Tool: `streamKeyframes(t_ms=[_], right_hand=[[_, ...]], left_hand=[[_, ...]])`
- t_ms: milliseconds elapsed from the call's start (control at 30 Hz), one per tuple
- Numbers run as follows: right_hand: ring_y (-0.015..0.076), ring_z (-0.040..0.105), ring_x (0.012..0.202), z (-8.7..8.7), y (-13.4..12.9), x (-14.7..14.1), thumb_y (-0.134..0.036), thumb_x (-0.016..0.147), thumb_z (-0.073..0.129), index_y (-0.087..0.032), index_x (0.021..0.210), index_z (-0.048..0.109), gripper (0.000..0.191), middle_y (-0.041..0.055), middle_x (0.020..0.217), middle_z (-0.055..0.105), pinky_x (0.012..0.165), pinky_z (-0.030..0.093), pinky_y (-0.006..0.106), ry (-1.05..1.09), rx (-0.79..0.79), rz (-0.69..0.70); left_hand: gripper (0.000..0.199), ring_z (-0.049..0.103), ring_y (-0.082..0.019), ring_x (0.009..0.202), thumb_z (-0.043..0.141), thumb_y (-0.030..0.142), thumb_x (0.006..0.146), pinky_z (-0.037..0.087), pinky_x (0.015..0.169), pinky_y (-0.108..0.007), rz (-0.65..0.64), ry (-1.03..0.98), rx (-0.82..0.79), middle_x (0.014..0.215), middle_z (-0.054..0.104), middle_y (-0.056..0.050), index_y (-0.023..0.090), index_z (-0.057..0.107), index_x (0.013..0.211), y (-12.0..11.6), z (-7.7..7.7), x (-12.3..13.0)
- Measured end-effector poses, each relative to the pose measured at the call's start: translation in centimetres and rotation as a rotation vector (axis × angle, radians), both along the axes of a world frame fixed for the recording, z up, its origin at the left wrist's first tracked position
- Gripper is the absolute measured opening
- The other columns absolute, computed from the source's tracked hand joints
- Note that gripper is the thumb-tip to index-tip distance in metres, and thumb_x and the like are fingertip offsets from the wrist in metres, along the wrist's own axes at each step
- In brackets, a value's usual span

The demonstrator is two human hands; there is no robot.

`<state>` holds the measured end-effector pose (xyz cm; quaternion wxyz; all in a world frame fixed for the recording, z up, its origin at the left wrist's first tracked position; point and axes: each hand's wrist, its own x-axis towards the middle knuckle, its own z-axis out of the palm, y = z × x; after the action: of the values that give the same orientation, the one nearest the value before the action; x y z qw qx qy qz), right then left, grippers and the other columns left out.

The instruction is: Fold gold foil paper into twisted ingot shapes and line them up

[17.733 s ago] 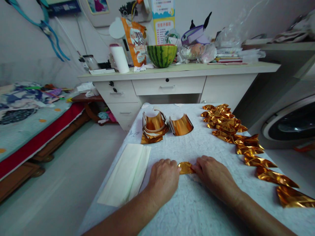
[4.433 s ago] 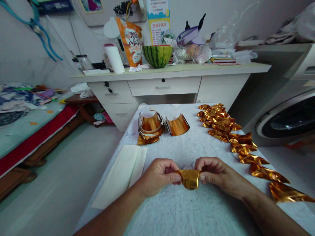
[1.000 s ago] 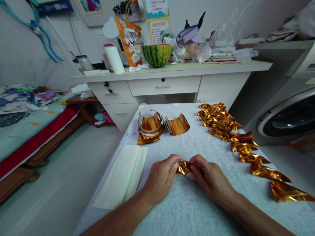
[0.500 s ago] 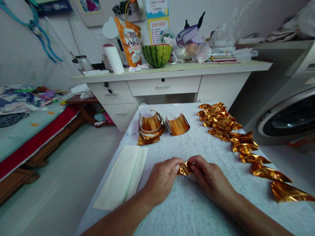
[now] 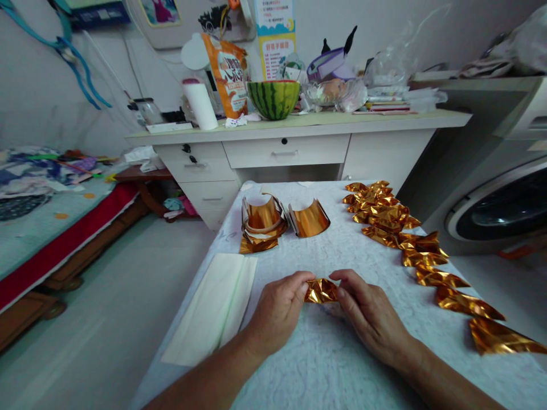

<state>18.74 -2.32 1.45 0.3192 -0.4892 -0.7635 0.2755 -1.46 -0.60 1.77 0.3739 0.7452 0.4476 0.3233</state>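
At the left edge stands a bed (image 5: 81, 228) with a red side, clothes and coloured items lying on it. A white desk (image 5: 252, 154) with drawers runs across the back, against the wall. In front of it, a table (image 5: 307, 364) covered in pale, textured cloth stretches toward the person. To the right sits a grey washing machine (image 5: 491, 142), its round door shut.

Along the table's right side lies a long run of twisted gold foil pieces (image 5: 427, 259), bunched at the far end and more spread out nearby. Near the left edge rests a pile of white sheets (image 5: 207, 310). On the desk, an upright orange pouch (image 5: 231, 77) is between a white roll (image 5: 200, 105) and a halved watermelon (image 5: 273, 99).

The left hand (image 5: 277, 310) pinches the left end of a small crumpled foil piece between thumb and forefinger. The right hand (image 5: 376, 319) is at the other end, thumb against it and forefinger raised slightly apart; how firmly it grips, if at all, is hard to tell from here. Beyond the hands stand two stacks of curled gold sheets, the left stack (image 5: 261, 219) fuller than the right stack (image 5: 311, 221). Smallest is the foil piece (image 5: 320, 290) itself, creased and shiny, between both hands above the near-middle of the table.
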Motion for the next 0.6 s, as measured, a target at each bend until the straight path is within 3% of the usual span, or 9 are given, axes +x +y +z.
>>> streamKeyframes(t_ms=[133,300,467,600], right_hand=[[0.0127,0.057,0.056,-0.06,-0.05,-0.12,-0.024,0.096,0.038,-0.022,0.098,0.048,0.010,-0.0031,0.066,0.059,0.055,0.040,0.023,0.000,-0.022,-0.011],[0.0128,0.056,0.058,0.04,0.05,-0.29,-0.022,0.095,0.039,-0.022,0.097,0.047,0.009,-0.0034,0.067,0.059,0.056,0.040,0.024,0.015,-0.054,0.027],[0.0135,0.057,0.058,0.22,0.20,-0.08,-0.024,0.095,0.040,-0.022,0.102,0.047,0.010,-0.0030,0.070,0.062,0.055,0.041,0.025,0.072,-0.093,0.016],[0.0142,0.059,0.060,0.19,0.51,0.03,-0.026,0.094,0.041,-0.023,0.094,0.046,0.007,-0.0017,0.071,0.063,0.056,0.042,0.025,0.070,-0.074,-0.076]], left_hand=[[0.027,0.064,-0.015,0.081,0.038,0.026,0.098,0.047,0.073,-0.024,-0.057,0.033,-0.001,0.091,0.070,-0.001,0.021,0.063,0.110,-0.07,0.21,0.23],[0.026,0.064,-0.015,0.083,0.040,0.024,0.096,0.046,0.076,-0.025,-0.039,0.064,0.004,0.093,0.070,-0.002,0.022,0.062,0.110,-0.10,0.08,0.35],[0.033,0.059,-0.014,0.065,0.036,0.034,0.099,0.043,0.062,-0.024,0.011,0.025,-0.045,0.071,0.064,0.001,0.020,0.058,0.119,-0.12,0.04,-0.09],[0.037,0.057,-0.013,0.061,0.034,0.040,0.099,0.043,0.060,-0.024,0.009,-0.073,-0.115,0.070,0.062,0.001,0.019,0.054,0.122,-0.11,0.18,-0.30]])
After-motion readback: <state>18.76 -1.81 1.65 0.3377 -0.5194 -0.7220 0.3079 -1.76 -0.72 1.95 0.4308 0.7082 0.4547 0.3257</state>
